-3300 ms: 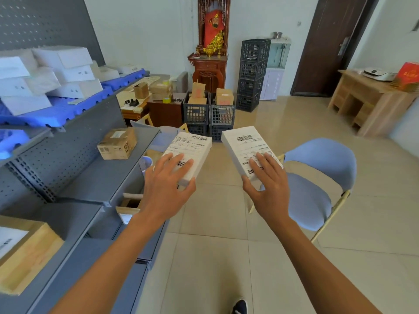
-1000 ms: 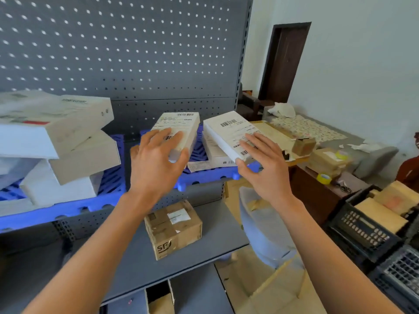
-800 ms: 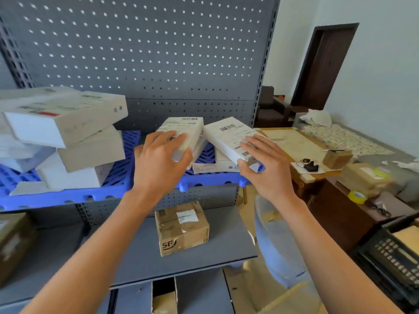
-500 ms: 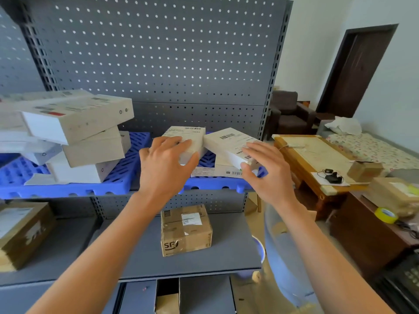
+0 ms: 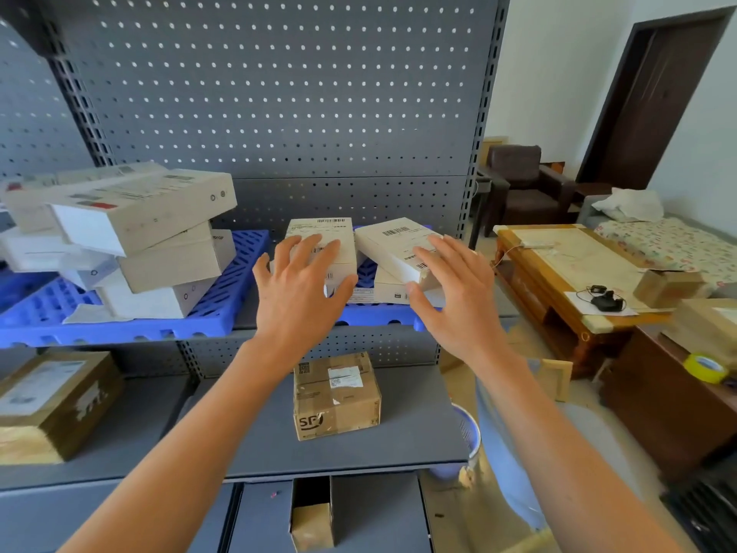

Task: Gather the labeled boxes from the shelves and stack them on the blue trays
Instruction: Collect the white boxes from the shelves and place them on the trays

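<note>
I grip two white labeled boxes over the upper shelf. My left hand (image 5: 297, 297) holds one white box (image 5: 321, 233), fingers spread on its top and thumb under its near edge. My right hand (image 5: 454, 301) holds the second white box (image 5: 389, 241), tilted, with the thumb below it. Both boxes hover just above the right blue tray (image 5: 375, 317), where another white box (image 5: 393, 291) lies under the right-hand one. On the left blue tray (image 5: 207, 317) sits a loose stack of white boxes (image 5: 139, 233).
A cardboard SF box (image 5: 335, 397) stands on the grey shelf below my hands, and another cardboard box (image 5: 48, 401) is at the far left. To the right are a wooden table (image 5: 558, 273), a blue chair (image 5: 518, 453) and a yellow tape roll (image 5: 706, 367).
I turned from the room to the shelf carrying both boxes. Over the last second they moved forward and down onto the right blue tray area.
</note>
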`<act>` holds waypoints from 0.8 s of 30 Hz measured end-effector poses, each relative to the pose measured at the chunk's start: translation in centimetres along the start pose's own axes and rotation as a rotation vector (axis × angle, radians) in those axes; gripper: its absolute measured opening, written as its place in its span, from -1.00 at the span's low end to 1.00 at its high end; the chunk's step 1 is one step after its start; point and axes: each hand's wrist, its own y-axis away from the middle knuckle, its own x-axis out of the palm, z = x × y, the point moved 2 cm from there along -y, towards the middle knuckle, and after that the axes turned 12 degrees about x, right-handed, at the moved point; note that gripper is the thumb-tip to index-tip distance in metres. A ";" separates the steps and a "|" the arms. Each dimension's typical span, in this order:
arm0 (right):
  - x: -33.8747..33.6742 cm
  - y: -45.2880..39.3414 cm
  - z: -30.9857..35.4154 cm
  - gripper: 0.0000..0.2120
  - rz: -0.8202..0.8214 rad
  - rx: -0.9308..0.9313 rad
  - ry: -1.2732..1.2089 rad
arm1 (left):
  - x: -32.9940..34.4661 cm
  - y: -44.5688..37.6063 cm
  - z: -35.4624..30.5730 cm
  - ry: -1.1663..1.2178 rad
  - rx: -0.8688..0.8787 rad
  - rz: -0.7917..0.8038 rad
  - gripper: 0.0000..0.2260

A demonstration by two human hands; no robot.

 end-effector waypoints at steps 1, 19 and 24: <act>0.0 0.0 0.3 -0.56 0.002 0.003 0.030 | -0.3 0.0 0.0 -0.001 0.007 0.001 -0.51; 0.7 6.9 17.6 -0.67 0.200 0.152 -0.040 | -11.9 12.5 7.4 0.120 0.061 0.092 -0.56; 3.1 10.9 25.5 -0.63 0.351 0.138 -0.049 | -16.5 18.9 12.7 0.082 -0.052 0.187 -0.54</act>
